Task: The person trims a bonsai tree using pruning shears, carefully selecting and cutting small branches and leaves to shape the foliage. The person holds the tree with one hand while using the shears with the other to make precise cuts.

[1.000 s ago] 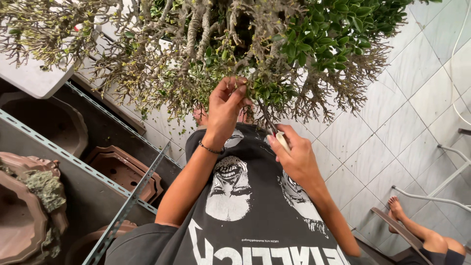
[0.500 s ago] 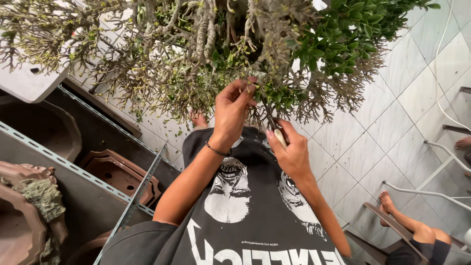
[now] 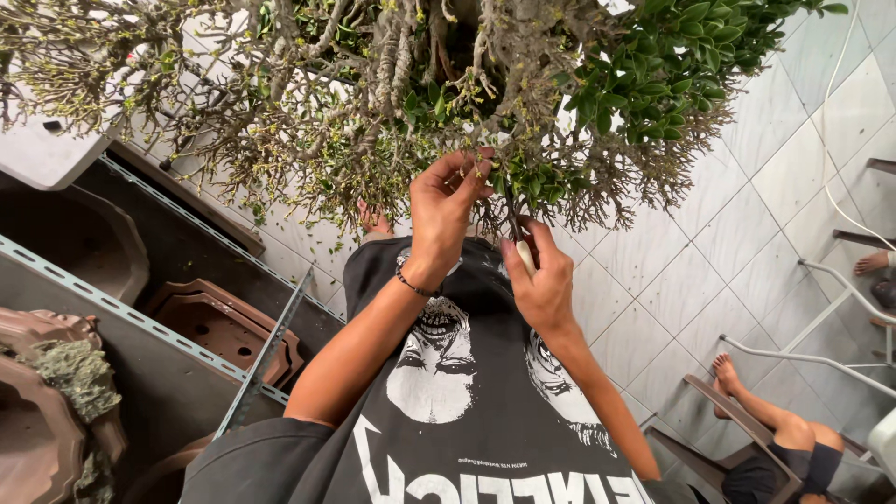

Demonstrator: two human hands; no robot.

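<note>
Fingers (image 3: pixel 471 173) of the left hand (image 3: pixel 443 210) pinch a leafy twig (image 3: pixel 499 168) on the underside of the bonsai tree (image 3: pixel 392 84), at the middle of the view. The right hand (image 3: pixel 541 280), just right and nearer, has its grip closed around a slim tool with a pale handle (image 3: pixel 525 257); its working end is hidden in the foliage. A dark wristband (image 3: pixel 413 285) circles the left wrist. Below, a black printed shirt (image 3: pixel 467 401). Left, brown ceramic pots (image 3: pixel 219 327) sit on a metal rack (image 3: pixel 140 322). Right, pale floor tiles (image 3: pixel 747 196) and another person's bare leg (image 3: pixel 765 406).
</note>
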